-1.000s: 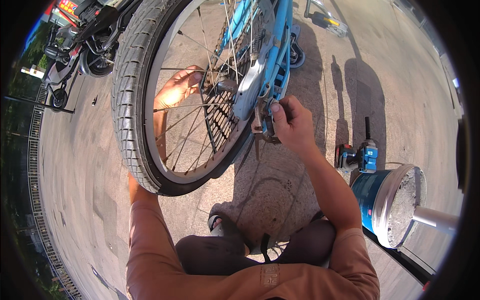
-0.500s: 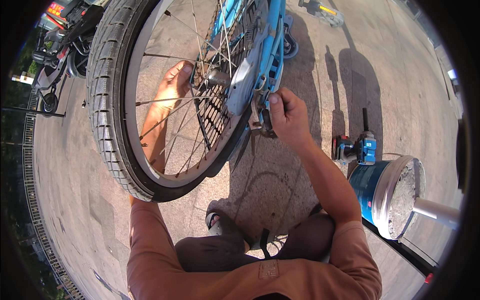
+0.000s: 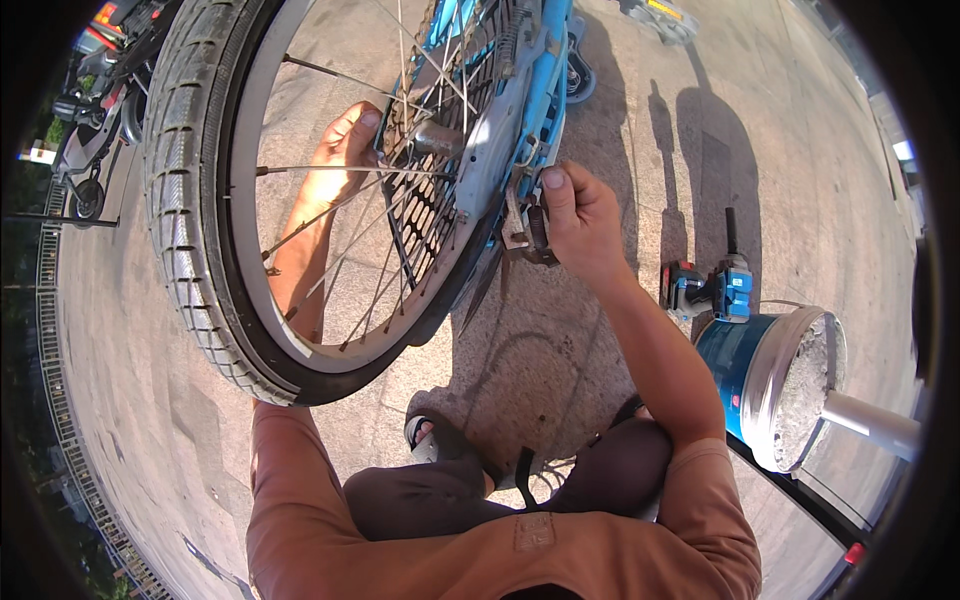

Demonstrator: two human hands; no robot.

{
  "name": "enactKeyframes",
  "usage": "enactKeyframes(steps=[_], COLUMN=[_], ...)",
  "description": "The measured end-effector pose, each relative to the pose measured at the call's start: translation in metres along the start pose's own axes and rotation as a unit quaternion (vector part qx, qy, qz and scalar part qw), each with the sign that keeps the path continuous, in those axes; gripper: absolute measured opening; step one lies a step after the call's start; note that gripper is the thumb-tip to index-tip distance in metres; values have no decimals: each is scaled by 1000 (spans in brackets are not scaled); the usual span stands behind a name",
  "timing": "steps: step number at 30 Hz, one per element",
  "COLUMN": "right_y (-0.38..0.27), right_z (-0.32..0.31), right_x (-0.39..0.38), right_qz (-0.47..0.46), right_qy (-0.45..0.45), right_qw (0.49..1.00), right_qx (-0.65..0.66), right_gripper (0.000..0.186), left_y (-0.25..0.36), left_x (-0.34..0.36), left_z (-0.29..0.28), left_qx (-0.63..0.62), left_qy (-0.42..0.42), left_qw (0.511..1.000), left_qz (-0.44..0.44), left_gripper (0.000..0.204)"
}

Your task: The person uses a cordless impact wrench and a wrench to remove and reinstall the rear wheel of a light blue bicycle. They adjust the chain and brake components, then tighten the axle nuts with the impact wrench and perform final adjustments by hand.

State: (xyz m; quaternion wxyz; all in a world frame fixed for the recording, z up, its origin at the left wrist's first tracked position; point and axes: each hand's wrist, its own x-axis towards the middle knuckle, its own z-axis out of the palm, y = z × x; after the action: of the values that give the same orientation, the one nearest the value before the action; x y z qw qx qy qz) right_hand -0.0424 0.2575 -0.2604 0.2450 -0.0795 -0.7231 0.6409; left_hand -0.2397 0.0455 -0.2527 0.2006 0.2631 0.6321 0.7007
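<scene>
A blue bicycle frame [image 3: 552,75] stands tilted in front of me, with its spoked wheel [image 3: 185,210] and black treaded tyre nearest. Past the spokes, my left hand [image 3: 345,150] is closed at the edge of the frame near the chain and hub [image 3: 437,138]; its fingertips are hidden. On the other side my right hand [image 3: 588,218] is closed, thumb over curled fingers, against a small metal bracket [image 3: 516,222] and a dark ribbed part [image 3: 538,228]. What those fingers pinch is hidden. A black perforated guard [image 3: 425,225] shows through the spokes.
At the right, a blue cordless power tool [image 3: 733,292] stands beside a blue-and-white bucket [image 3: 757,390] with grey contents and a white pipe. Parked scooters [image 3: 90,150] are at the far left. A railing [image 3: 52,370] runs along the left edge.
The wheel has shifted left and turned slightly, so its spokes sit differently. Both hands stay at the same places on the bicycle, with the right thumb slightly higher.
</scene>
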Motion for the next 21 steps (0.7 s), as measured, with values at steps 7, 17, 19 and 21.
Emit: enactKeyframes(steps=[7, 17, 19, 21], right_y=[4, -20, -22, -20], right_z=[-8, -4, -5, -6], right_x=[7, 0, 0, -1], right_qz=[-109, 153, 134, 79], right_qy=[-20, -41, -43, -39], right_qw=[990, 987, 990, 993], right_qx=[-92, 30, -32, -74], right_gripper=[33, 40, 38, 36], left_y=[5, -6, -5, -5], left_x=[-7, -1, -2, -3], left_z=[12, 2, 0, -1], left_qx=[-18, -83, -53, -40], left_qy=[53, 1, -10, -12], left_qw=[998, 996, 998, 999], left_qz=[1, -14, -13, -19], left_gripper=[17, 24, 25, 24])
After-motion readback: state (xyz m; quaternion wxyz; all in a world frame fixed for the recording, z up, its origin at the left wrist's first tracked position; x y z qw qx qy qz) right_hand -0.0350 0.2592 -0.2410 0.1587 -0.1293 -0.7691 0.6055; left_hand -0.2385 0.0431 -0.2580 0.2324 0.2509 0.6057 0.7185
